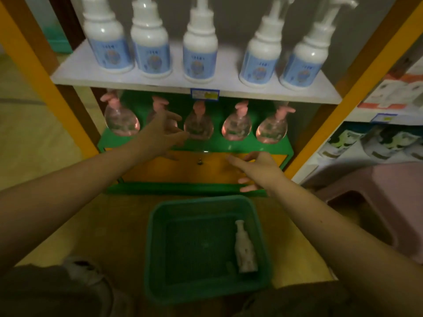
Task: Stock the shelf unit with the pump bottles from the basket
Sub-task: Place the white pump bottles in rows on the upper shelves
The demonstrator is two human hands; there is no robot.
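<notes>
Pump bottles with pink pumps and round clear bodies (121, 121) stood in a row of five on the green lower shelf (229, 146), beneath five white blue-labelled pump bottles (107, 42) on the white upper shelf (77, 73). Reaching in from the left, the left hand (163, 131) was spread with loosely curled fingers just in front of the second pink bottle, gripping nothing, while the right hand (257, 171) hovered open and empty before the orange panel (183, 170). Below, the green basket (155, 248) on the floor held one small white bottle (245, 248) lying near its right wall.
</notes>
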